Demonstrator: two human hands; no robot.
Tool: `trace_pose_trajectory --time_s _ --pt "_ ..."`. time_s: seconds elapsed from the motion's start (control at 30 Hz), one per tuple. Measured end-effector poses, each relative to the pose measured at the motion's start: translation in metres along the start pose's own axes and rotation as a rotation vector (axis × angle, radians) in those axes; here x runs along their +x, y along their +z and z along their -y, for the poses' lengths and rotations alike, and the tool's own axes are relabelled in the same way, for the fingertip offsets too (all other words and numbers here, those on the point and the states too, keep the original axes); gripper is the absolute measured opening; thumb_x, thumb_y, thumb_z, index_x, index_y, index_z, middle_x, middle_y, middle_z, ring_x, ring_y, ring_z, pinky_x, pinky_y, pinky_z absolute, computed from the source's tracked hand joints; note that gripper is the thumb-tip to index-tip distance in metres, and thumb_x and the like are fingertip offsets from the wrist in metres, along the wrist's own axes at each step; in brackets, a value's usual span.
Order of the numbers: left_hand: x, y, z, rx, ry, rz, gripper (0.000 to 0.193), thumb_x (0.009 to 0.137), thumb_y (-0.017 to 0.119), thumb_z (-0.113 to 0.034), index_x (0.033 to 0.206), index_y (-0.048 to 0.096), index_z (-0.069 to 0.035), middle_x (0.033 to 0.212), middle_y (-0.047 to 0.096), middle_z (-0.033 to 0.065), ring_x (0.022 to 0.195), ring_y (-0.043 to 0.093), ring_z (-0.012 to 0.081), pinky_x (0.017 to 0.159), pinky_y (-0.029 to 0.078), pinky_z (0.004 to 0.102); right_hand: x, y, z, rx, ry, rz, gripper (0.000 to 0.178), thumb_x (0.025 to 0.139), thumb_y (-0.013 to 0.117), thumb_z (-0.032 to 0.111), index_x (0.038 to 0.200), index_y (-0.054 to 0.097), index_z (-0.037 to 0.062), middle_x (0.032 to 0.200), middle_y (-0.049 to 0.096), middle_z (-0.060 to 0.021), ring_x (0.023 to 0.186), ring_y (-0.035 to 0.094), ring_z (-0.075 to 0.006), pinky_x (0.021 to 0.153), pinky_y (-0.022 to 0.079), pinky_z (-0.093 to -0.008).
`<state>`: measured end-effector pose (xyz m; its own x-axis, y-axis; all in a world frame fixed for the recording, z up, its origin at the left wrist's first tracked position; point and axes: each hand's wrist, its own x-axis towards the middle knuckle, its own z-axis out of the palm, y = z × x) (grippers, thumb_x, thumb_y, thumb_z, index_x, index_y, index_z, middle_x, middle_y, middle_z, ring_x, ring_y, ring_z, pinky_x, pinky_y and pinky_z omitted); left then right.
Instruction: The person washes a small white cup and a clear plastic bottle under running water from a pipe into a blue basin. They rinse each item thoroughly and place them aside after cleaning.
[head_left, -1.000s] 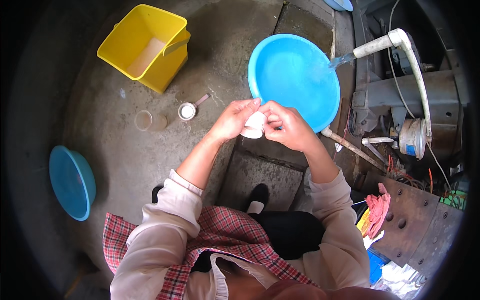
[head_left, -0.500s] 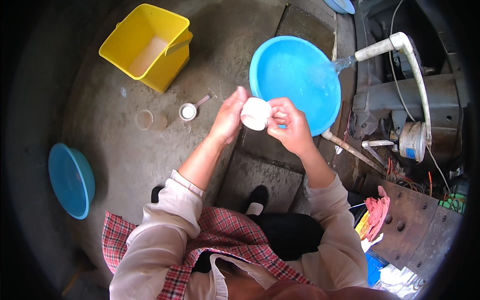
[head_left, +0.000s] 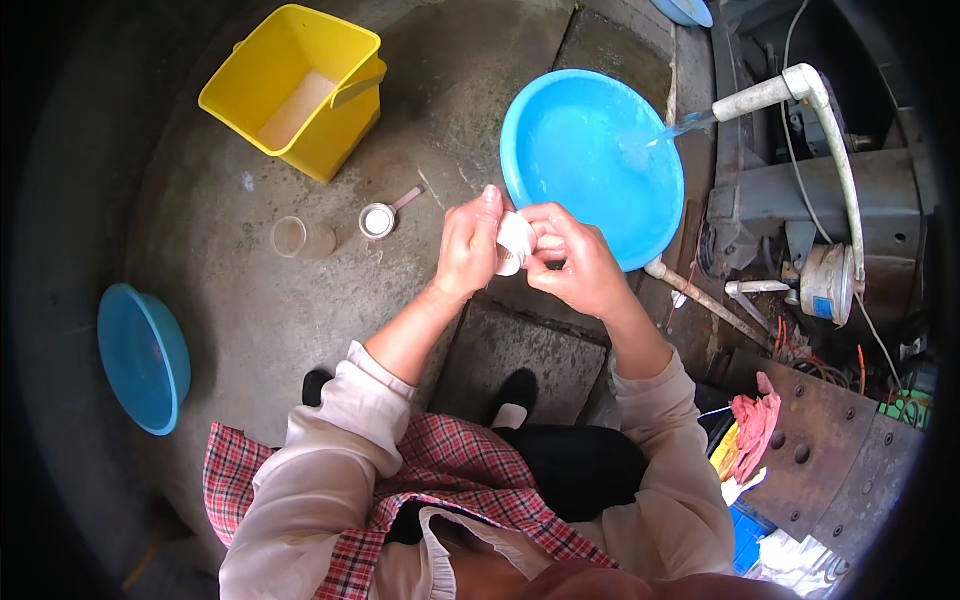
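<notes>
Between my hands is a small round white piece (head_left: 513,243), cup-like in shape; the fingers cover part of it. My left hand (head_left: 466,246) grips it from the left, thumb pointing up. With fingers bent, my right hand (head_left: 577,258) pinches its right edge. Both hands are just in front of a large light-blue basin (head_left: 512,150). Water runs into that basin from a white elbow pipe (head_left: 760,99). To the left of my hands, on the concrete floor, lie a handled scoop (head_left: 378,221) with something white in it and a clear plastic cup (head_left: 318,241).
A yellow bucket (head_left: 343,135) with pale material inside stands at the far left. Another blue basin (head_left: 168,345) is at the left edge. Machinery with a metal plate (head_left: 825,430) and a pink cloth (head_left: 752,425) are on the right. A white pipe (head_left: 715,305) runs beside the basin.
My hands have turned the white piece, so its broad round face now looks narrower. The left hand has shifted slightly right and down. The water stream looks thinner.
</notes>
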<state>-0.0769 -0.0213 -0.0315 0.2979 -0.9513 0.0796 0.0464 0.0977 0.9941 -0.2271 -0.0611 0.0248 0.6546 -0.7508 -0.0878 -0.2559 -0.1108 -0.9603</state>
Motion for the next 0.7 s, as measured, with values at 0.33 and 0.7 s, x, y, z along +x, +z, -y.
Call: trace_pose_trajectory --time_s 0.33,0.7 --pt "0.003 -0.004 -0.009 0.093 0.03 0.165 0.046 0.101 0.038 -0.028 0.07 0.053 0.002 0.063 0.054 0.0192 0.057 0.055 0.0361 0.055 0.041 0.0414 -0.005 0.001 0.008 -0.035 0.038 0.0 0.023 0.08 0.061 -0.004 0.1 0.048 -0.0019 0.091 0.064 -0.0101 0.079 0.067 -0.0152 0.066 0.054 -0.0277" --pt "0.0 0.012 0.016 -0.354 -0.169 -0.191 0.048 0.103 0.032 -0.041 0.08 0.054 -0.005 0.069 0.054 0.0005 0.065 0.049 0.0089 0.061 0.041 0.0261 -0.005 0.013 -0.01 0.115 -0.031 -0.119 0.033 0.079 0.06 -0.007 0.11 0.049 -0.0009 0.088 0.063 -0.0091 0.076 0.066 -0.0143 0.065 0.054 -0.0274"
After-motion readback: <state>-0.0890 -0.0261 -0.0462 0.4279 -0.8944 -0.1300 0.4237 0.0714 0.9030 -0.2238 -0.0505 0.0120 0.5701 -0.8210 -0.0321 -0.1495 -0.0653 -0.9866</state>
